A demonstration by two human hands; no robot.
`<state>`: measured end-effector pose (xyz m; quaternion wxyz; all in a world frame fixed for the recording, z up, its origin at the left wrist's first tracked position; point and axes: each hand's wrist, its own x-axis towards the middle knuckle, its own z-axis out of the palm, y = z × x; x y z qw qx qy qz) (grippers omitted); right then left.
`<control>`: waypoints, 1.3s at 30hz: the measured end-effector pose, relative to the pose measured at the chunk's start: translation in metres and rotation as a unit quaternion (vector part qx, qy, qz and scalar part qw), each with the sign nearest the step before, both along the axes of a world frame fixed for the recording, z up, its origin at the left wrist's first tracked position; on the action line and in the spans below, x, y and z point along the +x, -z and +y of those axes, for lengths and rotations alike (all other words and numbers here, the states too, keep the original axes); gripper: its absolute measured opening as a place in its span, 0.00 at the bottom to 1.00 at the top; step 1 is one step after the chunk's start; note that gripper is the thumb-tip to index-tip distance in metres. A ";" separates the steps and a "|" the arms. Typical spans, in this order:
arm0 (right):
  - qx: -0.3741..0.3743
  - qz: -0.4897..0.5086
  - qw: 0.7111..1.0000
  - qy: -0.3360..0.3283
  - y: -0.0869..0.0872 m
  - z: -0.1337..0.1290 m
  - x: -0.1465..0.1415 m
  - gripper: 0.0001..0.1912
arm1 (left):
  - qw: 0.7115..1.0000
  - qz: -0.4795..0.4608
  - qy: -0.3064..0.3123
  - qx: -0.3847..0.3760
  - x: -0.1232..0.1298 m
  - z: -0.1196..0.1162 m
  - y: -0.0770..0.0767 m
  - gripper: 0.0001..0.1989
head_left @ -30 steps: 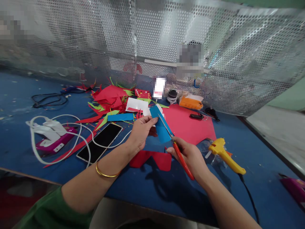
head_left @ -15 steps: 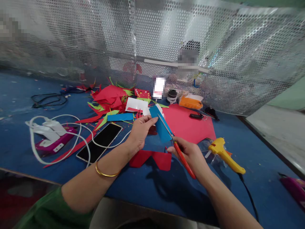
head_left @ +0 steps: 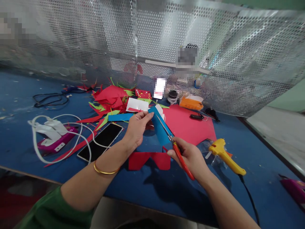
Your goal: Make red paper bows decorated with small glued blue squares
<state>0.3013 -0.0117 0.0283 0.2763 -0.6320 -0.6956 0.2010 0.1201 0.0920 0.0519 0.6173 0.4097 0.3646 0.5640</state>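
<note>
Between the thumb and fingers of my left hand point(head_left: 137, 127) a piece of blue paper point(head_left: 160, 132) is pinched by its upper left edge. My right hand point(head_left: 189, 154) is closed round the red handles of a pair of scissors point(head_left: 182, 162). The blades lie along the blue paper, pointing up and left toward my left fingers. Below the paper, a red cut-out paper shape point(head_left: 138, 160) with notches in its lower edge rests on the table, close to my right thumb.
A phone point(head_left: 101, 141) and a purple power strip point(head_left: 57, 141) with white cables lie left. Red and green paper scraps point(head_left: 111, 97) are heaped behind. A red sheet point(head_left: 188, 125) lies behind my right hand; a yellow glue gun point(head_left: 226, 154) is right. A perforated metal screen point(head_left: 95, 41) stands at the back.
My left hand has shifted slightly left, and the blue paper has turned a little with it. The scissors stay on the paper, with their handles slightly lower.
</note>
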 end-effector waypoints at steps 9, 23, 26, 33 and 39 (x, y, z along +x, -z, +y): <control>-0.011 0.006 1.000 0.001 0.003 0.002 0.000 0.23 | 1.000 -0.008 -0.004 -0.001 0.001 0.000 0.002 0.09; -0.009 0.012 1.000 0.011 0.003 0.000 0.000 0.20 | 1.000 0.002 -0.015 -0.002 0.005 -0.004 0.003 0.09; -0.003 0.007 1.000 0.002 0.002 0.001 -0.001 0.17 | 0.999 0.013 -0.030 -0.002 0.006 -0.005 0.003 0.08; -0.025 0.047 0.998 -0.023 -0.002 -0.001 0.002 0.15 | 0.996 0.061 -0.068 0.020 0.007 -0.007 0.002 0.07; -0.041 0.053 0.997 -0.024 0.000 -0.001 0.000 0.16 | 0.998 0.047 -0.052 0.005 0.007 -0.007 0.004 0.08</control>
